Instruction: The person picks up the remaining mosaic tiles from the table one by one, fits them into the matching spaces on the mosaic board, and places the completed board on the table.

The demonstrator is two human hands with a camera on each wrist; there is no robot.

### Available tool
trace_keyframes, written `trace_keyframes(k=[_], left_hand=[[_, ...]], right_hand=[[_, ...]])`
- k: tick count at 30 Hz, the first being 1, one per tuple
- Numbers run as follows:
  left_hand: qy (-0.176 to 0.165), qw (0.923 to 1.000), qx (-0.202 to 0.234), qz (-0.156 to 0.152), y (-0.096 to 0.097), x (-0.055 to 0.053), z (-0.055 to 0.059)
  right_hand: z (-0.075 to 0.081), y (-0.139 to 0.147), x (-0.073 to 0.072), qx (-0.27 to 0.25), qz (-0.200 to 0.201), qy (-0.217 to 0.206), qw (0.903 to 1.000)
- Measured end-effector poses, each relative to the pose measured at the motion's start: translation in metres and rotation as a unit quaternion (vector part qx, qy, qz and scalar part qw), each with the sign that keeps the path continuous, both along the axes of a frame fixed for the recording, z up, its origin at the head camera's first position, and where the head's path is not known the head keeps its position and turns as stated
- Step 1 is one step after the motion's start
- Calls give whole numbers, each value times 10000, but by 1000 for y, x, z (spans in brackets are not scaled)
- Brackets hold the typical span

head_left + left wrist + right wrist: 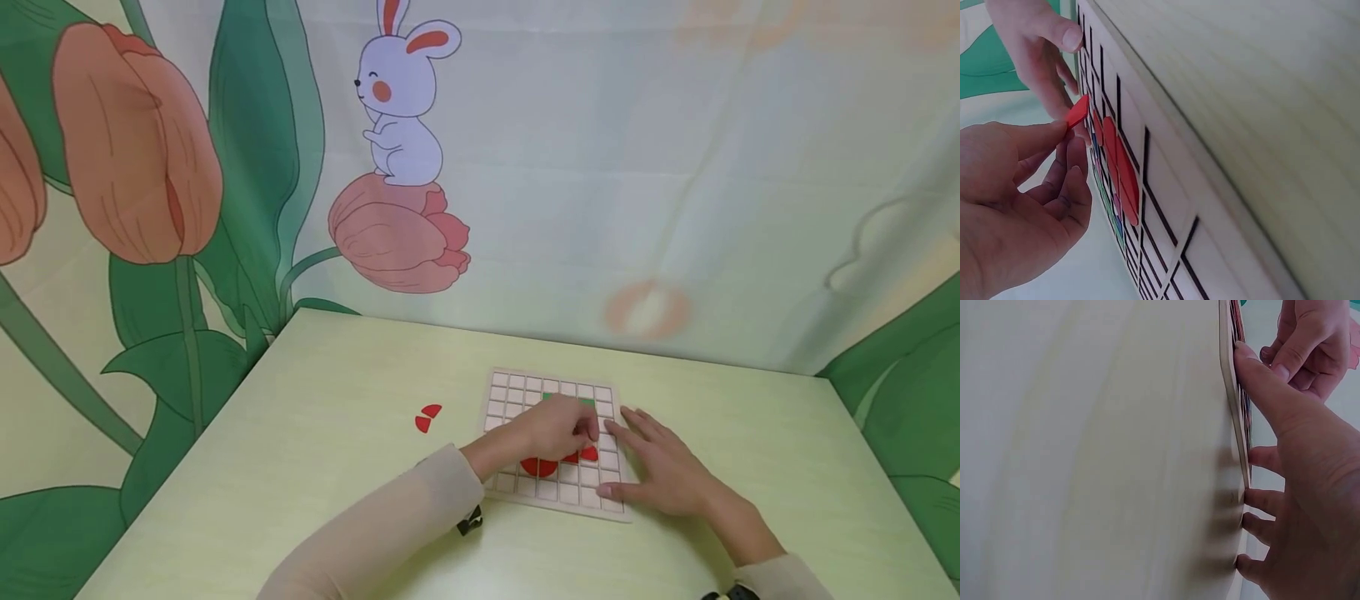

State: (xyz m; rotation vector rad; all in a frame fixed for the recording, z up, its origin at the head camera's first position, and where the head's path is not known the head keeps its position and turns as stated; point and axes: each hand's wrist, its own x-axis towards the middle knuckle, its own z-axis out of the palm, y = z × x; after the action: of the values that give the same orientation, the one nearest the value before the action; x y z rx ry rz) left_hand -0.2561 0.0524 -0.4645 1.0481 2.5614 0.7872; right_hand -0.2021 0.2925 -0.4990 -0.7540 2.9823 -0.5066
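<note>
My left hand is over a pale wooden grid board. Thumb and fingertips pinch a small flat red piece, tilted close over the squares in the left wrist view. Rounded red pieces sit on the board below the hand, and green pieces show near its far side, partly covered by the hand. My right hand rests spread at the board's right edge. Its thumb lies on the board's near right corner area, and its fingertips touch the edge and the table in the right wrist view.
Two loose red wedge-shaped pieces lie on the pale yellow-green table, left of the board. Behind the table hangs a cloth backdrop printed with tulips and a rabbit. Dark bands are at both wrists.
</note>
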Motion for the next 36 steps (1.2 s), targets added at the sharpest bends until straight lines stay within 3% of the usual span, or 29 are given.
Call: trace_keyframes(k=[16, 25, 36], left_hand=[[221, 9993, -317, 17, 2, 2, -8], [51, 9995, -304, -21, 4, -2, -10], [187, 9986, -490, -112, 4, 2, -2]], right_hand=[[2, -1, -1, 12, -54, -164, 9998], [2, -1, 0, 22, -53, -96, 9999], [1, -2, 1, -32, -69, -131, 9999]])
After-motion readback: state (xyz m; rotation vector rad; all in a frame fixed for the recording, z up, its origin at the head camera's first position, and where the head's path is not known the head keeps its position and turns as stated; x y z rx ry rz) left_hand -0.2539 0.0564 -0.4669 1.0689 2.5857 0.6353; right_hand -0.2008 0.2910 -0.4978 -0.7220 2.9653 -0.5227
